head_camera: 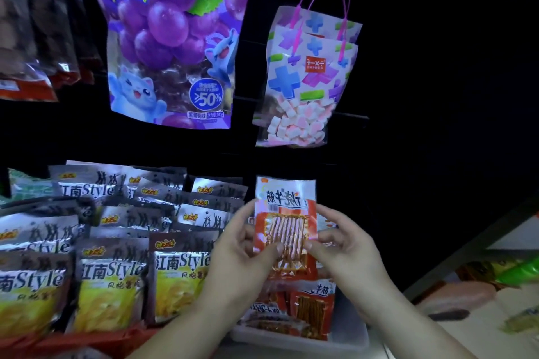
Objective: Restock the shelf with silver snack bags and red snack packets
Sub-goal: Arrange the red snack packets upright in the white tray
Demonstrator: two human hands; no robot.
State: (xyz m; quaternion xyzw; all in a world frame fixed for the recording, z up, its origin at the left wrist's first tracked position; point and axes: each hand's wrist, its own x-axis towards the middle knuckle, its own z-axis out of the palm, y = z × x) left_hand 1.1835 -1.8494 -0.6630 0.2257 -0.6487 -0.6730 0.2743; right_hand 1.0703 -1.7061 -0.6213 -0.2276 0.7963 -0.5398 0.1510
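Above the clear plastic tray (pixel 354 339) of red packets, left hand (pixel 243 245) and right hand (pixel 345 245) pinched an upright red-and-white snack packet (pixel 285 218) by its side edges, just right of the silver snack bags (pixel 116 242).

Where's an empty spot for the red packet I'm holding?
The dark gap right of the silver bags, behind the tray, under the marshmallow bag, looks free. The tray's right end looks bare too. Silver bags crowd the left.
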